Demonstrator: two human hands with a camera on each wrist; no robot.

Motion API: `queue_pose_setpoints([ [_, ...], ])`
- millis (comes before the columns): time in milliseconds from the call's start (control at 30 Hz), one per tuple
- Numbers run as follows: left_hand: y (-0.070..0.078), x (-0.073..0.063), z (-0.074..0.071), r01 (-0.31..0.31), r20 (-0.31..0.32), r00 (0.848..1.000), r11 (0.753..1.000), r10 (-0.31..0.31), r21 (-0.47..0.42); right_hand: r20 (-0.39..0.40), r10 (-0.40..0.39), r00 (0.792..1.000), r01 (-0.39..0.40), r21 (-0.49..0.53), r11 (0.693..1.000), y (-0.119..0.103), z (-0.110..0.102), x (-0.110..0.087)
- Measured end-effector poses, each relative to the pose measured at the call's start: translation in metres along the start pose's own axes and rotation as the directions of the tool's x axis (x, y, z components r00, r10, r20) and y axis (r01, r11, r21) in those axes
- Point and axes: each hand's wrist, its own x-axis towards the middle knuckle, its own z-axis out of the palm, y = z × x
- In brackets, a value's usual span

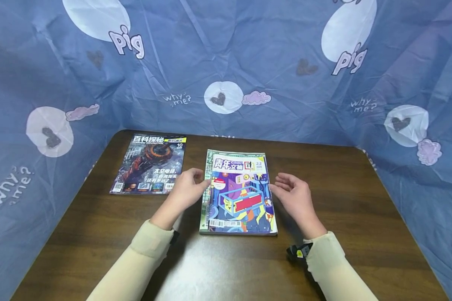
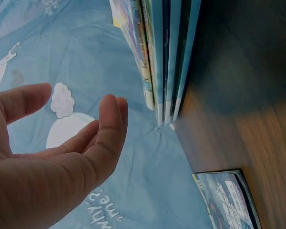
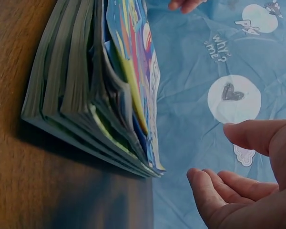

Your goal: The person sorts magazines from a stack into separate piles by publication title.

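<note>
A stack of several magazines (image 1: 242, 200) lies in the middle of the table, a purple and blue cover with a red box drawing on top. Beneath the top one, a green cover (image 1: 204, 209) sticks out along the left. My left hand (image 1: 188, 189) is beside the stack's left edge, thumb and fingers apart and loosely bent; the left wrist view shows nothing in this hand (image 2: 71, 162). On the other side, my right hand (image 1: 295, 196) hovers close to the right edge. Its fingers are relaxed and hold nothing in the right wrist view, with page edges (image 3: 62, 81) nearby.
Left of the stack, a dark science magazine (image 1: 150, 165) with an orange ring on its cover lies flat, partly behind my left hand. The brown wooden table (image 1: 346, 200) reaches back to a blue printed cloth (image 1: 286, 108), which also hangs at both sides.
</note>
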Motion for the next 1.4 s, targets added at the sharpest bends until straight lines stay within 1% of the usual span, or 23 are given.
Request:
queue_pose_setpoints([
  [267,-0.004,0.010,0.009,0.011,0.046,0.999,0.997,-0.014,0.070,0.022,0.046,0.999,-0.045,-0.041,0.998,0.006,0.003,0.003],
  [467,-0.003,0.012,0.013,0.043,0.074,0.996,0.996,-0.049,0.081,0.036,0.085,0.996,-0.083,-0.071,0.994,0.011,0.006,0.006],
  [767,-0.004,0.018,0.023,0.067,0.069,0.995,0.990,-0.076,0.124,0.076,0.160,0.984,-0.155,-0.071,0.985,0.020,0.013,0.011],
  [1000,-0.003,0.021,0.025,0.087,0.073,0.992,0.986,-0.098,0.142,0.084,0.182,0.980,-0.176,-0.071,0.982,0.022,0.018,0.013],
  [1100,-0.002,0.024,0.026,0.108,0.076,0.990,0.984,-0.119,0.141,0.091,0.200,0.976,-0.193,-0.079,0.978,0.022,0.018,0.013],
  [1233,-0.003,0.027,0.027,0.139,0.094,0.984,0.982,-0.151,0.128,0.101,0.211,0.972,-0.202,-0.089,0.975,0.020,0.019,0.013],
  [1300,-0.002,0.029,0.027,0.164,0.106,0.979,0.980,-0.177,0.117,0.100,0.209,0.973,-0.200,-0.095,0.975,0.020,0.019,0.012],
  [1400,0.000,0.031,0.027,0.219,0.134,0.965,0.974,-0.225,0.053,0.096,0.201,0.975,-0.190,-0.113,0.975,0.020,0.021,0.012],
])
